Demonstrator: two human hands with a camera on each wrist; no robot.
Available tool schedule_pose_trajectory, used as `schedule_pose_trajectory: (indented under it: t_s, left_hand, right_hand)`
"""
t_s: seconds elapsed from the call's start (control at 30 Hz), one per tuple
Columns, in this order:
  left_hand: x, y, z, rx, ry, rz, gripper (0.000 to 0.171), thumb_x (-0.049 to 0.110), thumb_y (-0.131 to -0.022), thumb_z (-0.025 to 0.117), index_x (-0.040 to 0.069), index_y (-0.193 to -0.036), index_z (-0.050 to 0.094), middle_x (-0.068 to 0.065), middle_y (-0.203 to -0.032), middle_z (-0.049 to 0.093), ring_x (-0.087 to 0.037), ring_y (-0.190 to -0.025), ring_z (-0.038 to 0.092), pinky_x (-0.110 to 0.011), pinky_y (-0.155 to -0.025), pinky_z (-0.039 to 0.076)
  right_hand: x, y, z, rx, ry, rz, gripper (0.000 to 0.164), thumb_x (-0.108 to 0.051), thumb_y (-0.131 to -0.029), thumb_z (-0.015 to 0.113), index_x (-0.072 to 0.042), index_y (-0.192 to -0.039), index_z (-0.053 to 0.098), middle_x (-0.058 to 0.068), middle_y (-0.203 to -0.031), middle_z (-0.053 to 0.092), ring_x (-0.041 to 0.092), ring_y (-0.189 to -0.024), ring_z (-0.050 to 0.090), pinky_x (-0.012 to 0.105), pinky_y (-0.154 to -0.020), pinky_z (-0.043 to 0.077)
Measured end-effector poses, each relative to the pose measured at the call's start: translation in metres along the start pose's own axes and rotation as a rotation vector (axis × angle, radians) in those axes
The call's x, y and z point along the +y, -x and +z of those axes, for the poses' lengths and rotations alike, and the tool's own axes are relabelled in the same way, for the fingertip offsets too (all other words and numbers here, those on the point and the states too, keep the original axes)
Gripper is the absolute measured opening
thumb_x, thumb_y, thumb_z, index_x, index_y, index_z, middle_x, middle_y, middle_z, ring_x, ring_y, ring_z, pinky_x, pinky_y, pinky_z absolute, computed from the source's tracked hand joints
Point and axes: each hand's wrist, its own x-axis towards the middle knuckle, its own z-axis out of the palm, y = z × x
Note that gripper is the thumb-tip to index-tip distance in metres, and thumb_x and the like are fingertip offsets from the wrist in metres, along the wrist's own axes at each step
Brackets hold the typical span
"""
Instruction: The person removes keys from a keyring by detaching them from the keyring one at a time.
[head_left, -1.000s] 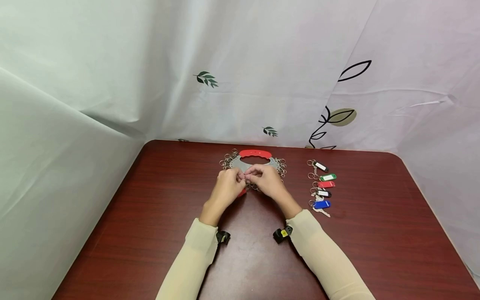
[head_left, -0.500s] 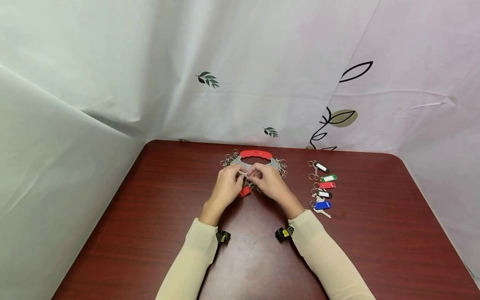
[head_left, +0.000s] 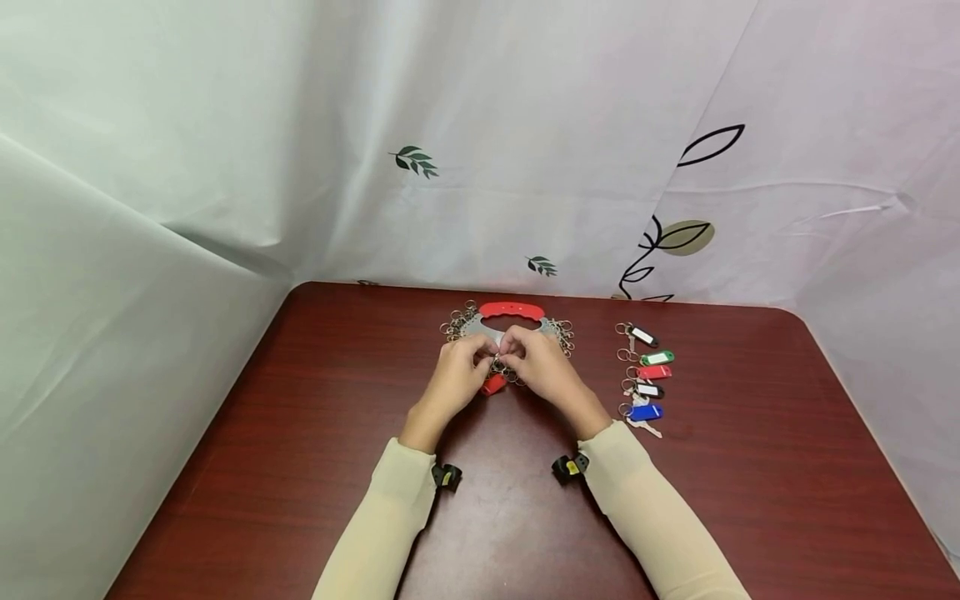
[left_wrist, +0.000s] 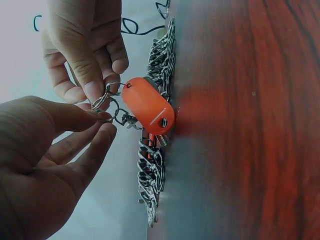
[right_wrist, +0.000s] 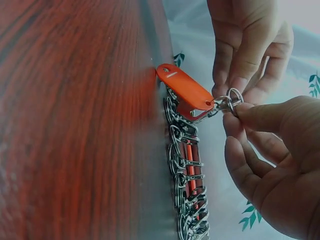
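Observation:
My left hand and right hand meet over the near edge of a grey metal key holder plate. Thumb and fingers of the left hand pinch a small metal key ring. The right hand pinches at the same ring from the other side. From this ring hangs a red key tag, just above the table; a bit of key shows behind it. Metal snap clips with rings line the plate. Fingers partly hide how the ring and clip join.
A red handle tops the plate. To the right lies a column of tagged keys: black, green, red, another black and blue. A white patterned curtain stands behind the dark red table.
The fingertips parted slightly, then came together again at the ring, a little to the right. The red tag shows more fully below the hands. The keys on the right stay put.

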Motion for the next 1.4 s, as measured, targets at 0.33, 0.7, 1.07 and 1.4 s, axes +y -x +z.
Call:
schedule_pose_trajectory:
  t_s: [0.33, 0.7, 1.07, 1.4]
  left_hand:
    - [-0.0015, 0.0013, 0.0019, 0.025, -0.057, 0.068, 0.019, -0.01, -0.074, 0.069, 0.008, -0.077, 0.065, -0.004, -0.077, 0.068, -0.017, -0.07, 0.058, -0.036, -0.064, 0.053]
    - [-0.0009, 0.0023, -0.0006, -0.012, -0.086, 0.082, 0.019, -0.01, -0.075, 0.072, 0.007, -0.074, 0.064, -0.004, -0.073, 0.065, -0.017, -0.069, 0.058, -0.035, -0.062, 0.052]
    - [-0.0014, 0.0021, -0.0029, -0.003, -0.119, 0.12, 0.02, -0.01, -0.074, 0.072, 0.008, -0.073, 0.064, -0.003, -0.07, 0.064, -0.017, -0.067, 0.057, -0.035, -0.06, 0.051]
    - [-0.0004, 0.0026, -0.0029, 0.021, -0.106, 0.118, 0.016, -0.008, -0.075, 0.074, 0.007, -0.075, 0.066, -0.005, -0.073, 0.066, -0.018, -0.068, 0.059, -0.036, -0.062, 0.053]
  right_hand:
    - [0.0011, 0.0004, 0.0019, 0.012, -0.015, -0.013, 0.016, -0.004, -0.079, 0.076, -0.013, -0.077, 0.063, 0.001, -0.073, 0.071, 0.01, -0.067, 0.065, 0.029, -0.062, 0.057]
    - [0.0011, 0.001, 0.0009, 0.041, 0.011, -0.003, 0.017, -0.005, -0.079, 0.076, -0.013, -0.077, 0.062, 0.002, -0.072, 0.071, 0.011, -0.067, 0.065, 0.03, -0.063, 0.057]
    - [0.001, 0.001, 0.0028, 0.058, -0.033, 0.069, 0.01, -0.005, -0.083, 0.071, -0.009, -0.085, 0.062, 0.004, -0.076, 0.069, 0.014, -0.071, 0.064, 0.034, -0.066, 0.056]
    - [0.0007, 0.0018, 0.0029, -0.047, 0.066, 0.041, 0.015, -0.005, -0.09, 0.059, -0.013, -0.095, 0.07, 0.004, -0.079, 0.064, 0.018, -0.069, 0.052, 0.035, -0.062, 0.044]
